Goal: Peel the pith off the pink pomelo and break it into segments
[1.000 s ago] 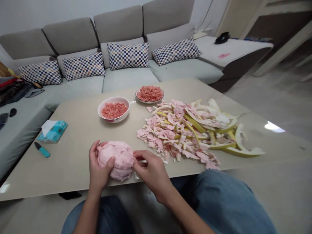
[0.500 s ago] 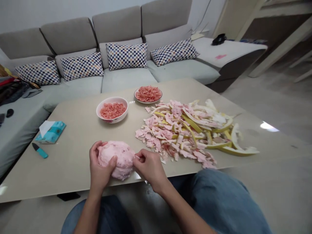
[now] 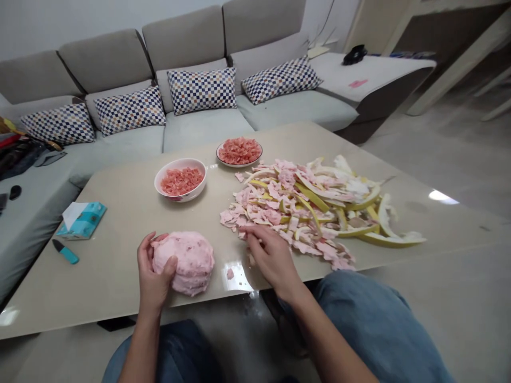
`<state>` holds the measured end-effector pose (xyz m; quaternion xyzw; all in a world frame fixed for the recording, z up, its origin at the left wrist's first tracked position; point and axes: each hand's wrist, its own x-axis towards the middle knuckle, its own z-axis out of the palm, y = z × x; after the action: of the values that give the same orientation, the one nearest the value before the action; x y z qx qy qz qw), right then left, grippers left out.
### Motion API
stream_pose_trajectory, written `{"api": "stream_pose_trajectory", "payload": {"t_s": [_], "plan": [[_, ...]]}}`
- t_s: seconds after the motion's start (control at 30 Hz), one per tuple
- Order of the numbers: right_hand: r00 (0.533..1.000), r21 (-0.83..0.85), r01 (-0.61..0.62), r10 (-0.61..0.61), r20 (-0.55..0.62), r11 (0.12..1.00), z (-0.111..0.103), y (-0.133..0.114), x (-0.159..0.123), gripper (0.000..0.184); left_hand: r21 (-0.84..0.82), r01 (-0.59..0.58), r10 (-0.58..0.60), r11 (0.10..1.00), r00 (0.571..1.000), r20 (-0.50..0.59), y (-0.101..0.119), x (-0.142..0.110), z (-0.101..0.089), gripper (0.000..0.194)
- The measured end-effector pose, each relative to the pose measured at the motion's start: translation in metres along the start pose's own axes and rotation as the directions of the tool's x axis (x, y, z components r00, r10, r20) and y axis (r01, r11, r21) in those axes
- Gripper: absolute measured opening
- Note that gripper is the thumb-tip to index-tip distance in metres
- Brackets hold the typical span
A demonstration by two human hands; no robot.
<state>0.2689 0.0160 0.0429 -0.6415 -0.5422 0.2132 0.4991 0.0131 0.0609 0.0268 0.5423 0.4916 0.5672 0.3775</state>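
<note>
My left hand [image 3: 154, 276] is wrapped round the left side of a peeled pomelo [image 3: 187, 261], whose surface is pale pink pith. It is held at the table's near edge. My right hand [image 3: 269, 255] is over the near left edge of a heap of peel and pith scraps [image 3: 279, 199]. Its fingers are bent and drawn together; whether a scrap is between them I cannot make out. A small bit of pith [image 3: 230, 274] lies on the table [image 3: 131, 213] between the fruit and my right hand.
A bowl [image 3: 180, 197] and a plate [image 3: 239, 164] hold pink pomelo pulp behind the fruit. Yellow rind strips [image 3: 383, 239] lie at the heap's right. To the left are a tissue pack [image 3: 85, 221] and a teal-handled knife [image 3: 66, 252]. A sofa [image 3: 207, 127] stands beyond the table.
My right hand has moved from the pomelo's right side over to the edge of the scrap heap. My left hand keeps its hold on the pomelo. The view has shifted slightly.
</note>
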Motion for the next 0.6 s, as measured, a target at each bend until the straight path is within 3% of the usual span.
{"api": "stream_pose_trajectory", "payload": {"t_s": [0.07,0.13,0.2,0.3,0.4,0.6], "plan": [[0.976,-0.212,0.183,-0.204,-0.082,0.96,-0.004,-0.007,0.007,0.028,0.005,0.008,-0.008,1.0,1.0,-0.01,0.0,0.0,0.0,0.079],[0.958,-0.295,0.25,-0.279,-0.06,0.922,-0.001,-0.015,0.004,0.025,0.016,0.008,-0.008,1.0,1.0,-0.018,0.0,0.0,0.0,0.079],[0.976,-0.176,0.213,-0.202,0.08,0.961,0.009,-0.022,-0.007,0.023,0.025,0.003,-0.002,1.0,1.0,-0.016,-0.001,0.0,-0.001,0.08],[0.929,0.082,-0.092,0.056,0.365,0.992,0.027,-0.03,-0.025,0.024,0.033,-0.008,0.008,0.999,1.0,-0.014,-0.001,-0.001,-0.001,0.081],[0.879,0.142,-0.318,0.235,0.416,0.937,0.038,-0.036,-0.03,0.022,0.037,-0.015,0.015,0.999,1.0,-0.007,0.0,-0.003,0.0,0.08],[0.902,-0.105,-0.201,0.226,0.367,0.974,0.041,-0.037,-0.017,0.017,0.078,-0.061,0.061,0.995,0.998,-0.001,0.001,-0.005,0.003,0.078]]}}
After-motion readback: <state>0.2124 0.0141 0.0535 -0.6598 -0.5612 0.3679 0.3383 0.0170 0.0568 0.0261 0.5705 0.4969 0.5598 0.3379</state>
